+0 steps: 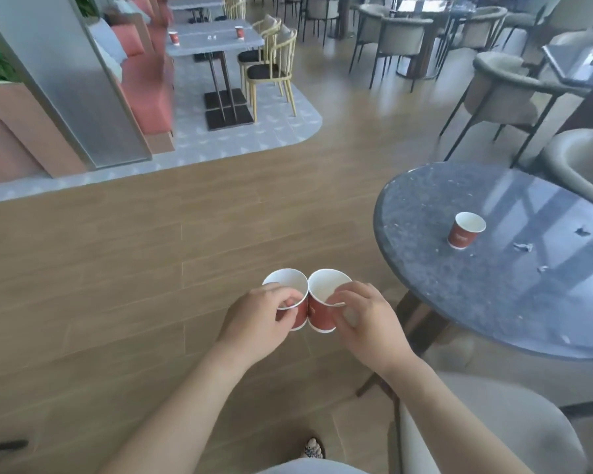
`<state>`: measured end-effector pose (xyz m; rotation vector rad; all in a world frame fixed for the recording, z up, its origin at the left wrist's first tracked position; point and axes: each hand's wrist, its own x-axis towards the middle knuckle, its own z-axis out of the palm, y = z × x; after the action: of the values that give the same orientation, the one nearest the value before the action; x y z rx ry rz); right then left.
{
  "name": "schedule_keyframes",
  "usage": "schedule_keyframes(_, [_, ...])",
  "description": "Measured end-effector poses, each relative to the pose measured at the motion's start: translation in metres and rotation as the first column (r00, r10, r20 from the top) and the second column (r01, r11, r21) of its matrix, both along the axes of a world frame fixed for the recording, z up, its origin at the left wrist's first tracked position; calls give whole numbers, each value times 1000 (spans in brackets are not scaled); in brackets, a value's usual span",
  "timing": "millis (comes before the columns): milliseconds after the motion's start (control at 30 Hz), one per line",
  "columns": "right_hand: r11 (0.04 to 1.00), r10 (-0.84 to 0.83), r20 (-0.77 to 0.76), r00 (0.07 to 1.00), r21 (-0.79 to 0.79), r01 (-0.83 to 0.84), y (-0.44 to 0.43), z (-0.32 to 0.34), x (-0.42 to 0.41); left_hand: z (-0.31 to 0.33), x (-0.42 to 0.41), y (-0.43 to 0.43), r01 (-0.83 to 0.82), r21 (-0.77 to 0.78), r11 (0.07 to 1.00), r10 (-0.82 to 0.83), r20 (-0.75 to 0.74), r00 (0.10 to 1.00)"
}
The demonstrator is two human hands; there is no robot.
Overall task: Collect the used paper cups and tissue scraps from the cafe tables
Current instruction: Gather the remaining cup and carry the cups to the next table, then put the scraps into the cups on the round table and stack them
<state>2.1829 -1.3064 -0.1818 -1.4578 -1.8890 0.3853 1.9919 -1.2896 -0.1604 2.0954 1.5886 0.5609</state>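
Cafe, round stone table (425,206), padded chairs (504,87) (many), red bench seating (148,83)

Wide open wooden floor (134,268) ran through the middle of the frame. At right, the round counter (425,206) was hemmed by grey armchairs (514,94), with another chair back (493,429) blocking the lower right.

Both bare forearms are reaching forward, converging in front of the body. The left hand (261,316) is curling its fingers around something, thumb on top. Just beside it, the right hand (363,316) is gripping likewise, knuckles up, wrists angled inward.
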Motion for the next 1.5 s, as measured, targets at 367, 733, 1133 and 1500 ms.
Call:
schedule_keyframes(367, [974, -225, 64, 972, -14, 226, 130, -10, 47, -12, 54, 171, 239, -32, 970, -238, 46, 970])
schedule_keyframes(733, [814, -576, 55, 816, -49, 578, 268, -11, 91, -6, 130, 366, 577, -24, 816, -575, 65, 816])
schedule_keyframes(1133, [458, -882, 51, 469, -146, 877, 280, -16, 151, -16, 257, 436, 874, -55, 483, -875, 1, 484])
schedule_keyframes(1500, [193, -981, 1, 193, -42, 980, 238, -11, 272, -6, 421, 436, 925, 132, 356, -935, 53, 352])
